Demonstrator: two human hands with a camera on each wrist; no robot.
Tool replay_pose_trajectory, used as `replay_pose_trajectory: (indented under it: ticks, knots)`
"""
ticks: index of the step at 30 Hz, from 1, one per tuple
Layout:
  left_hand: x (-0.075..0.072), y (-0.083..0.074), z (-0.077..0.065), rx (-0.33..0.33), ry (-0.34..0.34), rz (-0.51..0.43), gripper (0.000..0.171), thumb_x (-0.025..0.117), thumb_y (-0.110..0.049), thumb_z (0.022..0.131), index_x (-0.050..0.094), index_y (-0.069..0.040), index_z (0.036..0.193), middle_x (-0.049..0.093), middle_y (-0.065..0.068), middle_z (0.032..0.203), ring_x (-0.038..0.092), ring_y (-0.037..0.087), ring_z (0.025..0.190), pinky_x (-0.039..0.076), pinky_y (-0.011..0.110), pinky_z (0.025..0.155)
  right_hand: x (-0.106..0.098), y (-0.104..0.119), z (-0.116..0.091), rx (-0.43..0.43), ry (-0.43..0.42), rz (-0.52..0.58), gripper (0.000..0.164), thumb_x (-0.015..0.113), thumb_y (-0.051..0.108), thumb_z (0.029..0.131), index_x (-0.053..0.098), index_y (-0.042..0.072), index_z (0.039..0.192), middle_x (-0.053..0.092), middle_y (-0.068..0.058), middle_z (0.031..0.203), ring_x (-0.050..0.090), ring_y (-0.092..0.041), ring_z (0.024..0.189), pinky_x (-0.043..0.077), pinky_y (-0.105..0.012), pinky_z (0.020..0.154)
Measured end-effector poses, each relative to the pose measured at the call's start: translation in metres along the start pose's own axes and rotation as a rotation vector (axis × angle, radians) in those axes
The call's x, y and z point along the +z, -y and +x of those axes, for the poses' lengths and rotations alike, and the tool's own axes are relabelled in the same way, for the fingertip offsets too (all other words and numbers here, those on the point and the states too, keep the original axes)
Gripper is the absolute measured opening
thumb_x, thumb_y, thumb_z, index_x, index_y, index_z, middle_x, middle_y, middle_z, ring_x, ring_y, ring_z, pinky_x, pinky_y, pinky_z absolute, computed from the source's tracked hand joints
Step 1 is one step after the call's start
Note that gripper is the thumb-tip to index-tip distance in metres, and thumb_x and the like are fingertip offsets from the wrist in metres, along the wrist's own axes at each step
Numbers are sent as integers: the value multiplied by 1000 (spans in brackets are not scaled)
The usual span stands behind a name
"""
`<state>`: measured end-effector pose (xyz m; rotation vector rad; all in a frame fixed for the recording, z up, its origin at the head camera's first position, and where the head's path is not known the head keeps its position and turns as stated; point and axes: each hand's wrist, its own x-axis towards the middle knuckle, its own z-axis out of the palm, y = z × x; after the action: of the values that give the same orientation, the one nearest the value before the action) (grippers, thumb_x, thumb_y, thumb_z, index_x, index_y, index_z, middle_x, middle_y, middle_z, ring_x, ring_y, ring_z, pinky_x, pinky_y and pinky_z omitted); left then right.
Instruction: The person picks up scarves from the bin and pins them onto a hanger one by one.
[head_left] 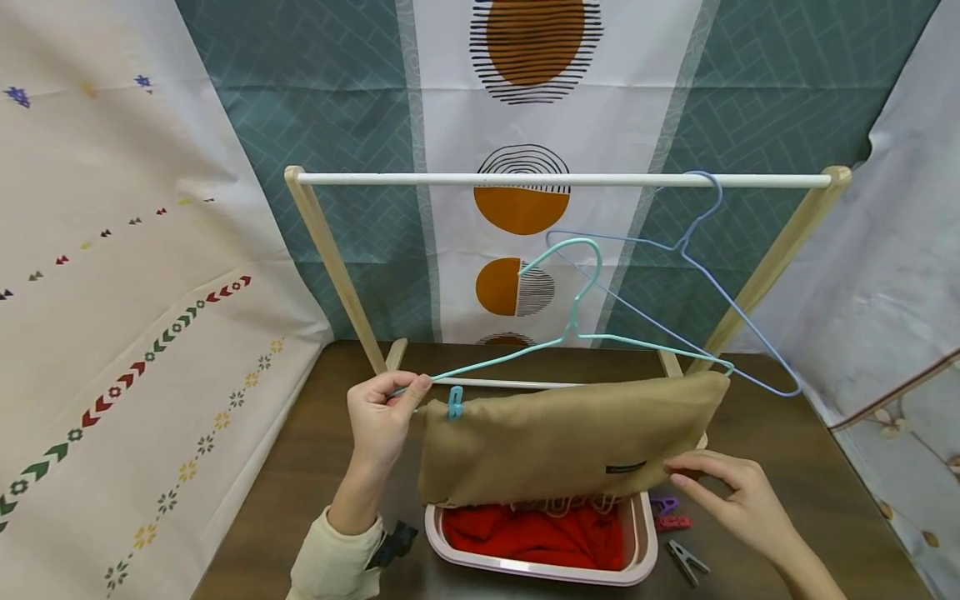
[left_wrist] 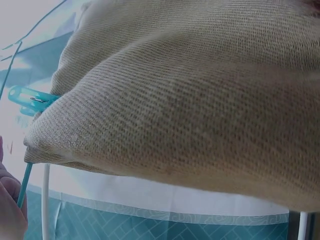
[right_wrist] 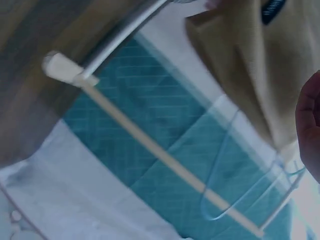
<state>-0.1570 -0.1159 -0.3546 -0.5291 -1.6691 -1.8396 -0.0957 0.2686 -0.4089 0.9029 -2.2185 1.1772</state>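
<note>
Head view: the tan cloth spans the gap between the hands, its long axis running left to right with the right end higher; just beside its upper left corner, the left hand has fingers pinching the turquoise hanger, the nearer hand to the blue clip. At the cloth's lower right edge is the right hand, though I cannot tell whether its fingers pinch fabric. Below the cloth sits the basket; beyond, the rail offers room behind its left half.
</note>
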Motion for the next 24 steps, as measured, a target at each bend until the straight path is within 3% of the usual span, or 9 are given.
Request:
replay_pose_trajectory:
  ticks: [5, 12, 18, 24]
  knots:
    - [-3, -2, -3, -3, -9, -36, 21, 62, 20, 73, 67, 0, 68, 46, -11, 50, 13, 11, 38, 12, 23, 33, -1, -15, -21, 125, 18, -80, 36, 72, -17, 60, 69, 4, 90, 68, -1, 85, 61, -1, 78, 45, -11, 68]
    - [-5, -3, -2, 8, 3, -49, 21, 61, 20, 73, 67, 1, 67, 48, -10, 52, 14, 11, 38, 12, 23, 33, 16, -57, -65, 297, -11, -149, 34, 77, -9, 60, 67, 2, 91, 66, -1, 84, 59, -3, 67, 46, -17, 56]
    - [-6, -1, 1, 11, -9, -75, 27, 61, 21, 73, 69, -4, 68, 51, -10, 53, 17, 9, 39, 13, 23, 34, 34, -85, -91, 299, -25, -220, 44, 83, 2, 54, 66, 3, 95, 64, 1, 92, 58, -4, 77, 48, -25, 54]
    - [-7, 2, 3, 15, -15, -91, 28, 62, 20, 73, 69, -7, 68, 53, -8, 55, 19, 8, 40, 14, 23, 35, 43, -104, -109, 257, -46, -328, 52, 86, 9, 47, 67, 1, 95, 62, -13, 95, 55, -4, 84, 46, -25, 56]
